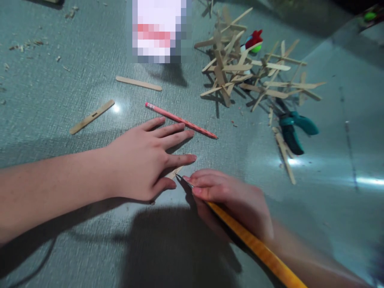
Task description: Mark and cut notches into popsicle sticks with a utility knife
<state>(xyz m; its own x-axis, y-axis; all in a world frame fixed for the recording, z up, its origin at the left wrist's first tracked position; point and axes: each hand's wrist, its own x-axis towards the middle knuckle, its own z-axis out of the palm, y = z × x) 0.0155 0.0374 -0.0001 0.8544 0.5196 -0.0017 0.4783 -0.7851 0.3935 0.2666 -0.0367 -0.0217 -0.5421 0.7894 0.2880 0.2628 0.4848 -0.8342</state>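
Note:
My left hand (pixel 147 158) lies flat with its fingers spread, over a wooden craft stick (pixel 177 171). Only a short piece of that stick shows, between the thumb and index finger; the palm hides the rest. A craft knife (pixel 252 238) with a long yellow-orange handle is gripped low, near its blade, in my right hand (pixel 225 192). Its dark, pointed tip touches the stick or sits just over it. Just beyond my left fingertips lies a pink pencil (pixel 183 120) with an eraser. Left of it rests a craft stick with a small slot (pixel 91 117), near a plain craft stick (pixel 138 83).
A heap of crossed craft sticks (pixel 223 68) spreads across the back right, with a red and green object (pixel 256 42) among them. Teal-handled pliers (pixel 295 128) lie beside loose sticks (pixel 285 156). A blurred-out white and red object (pixel 156 32) stands at the back. Wood shavings (pixel 30 45) litter the far left.

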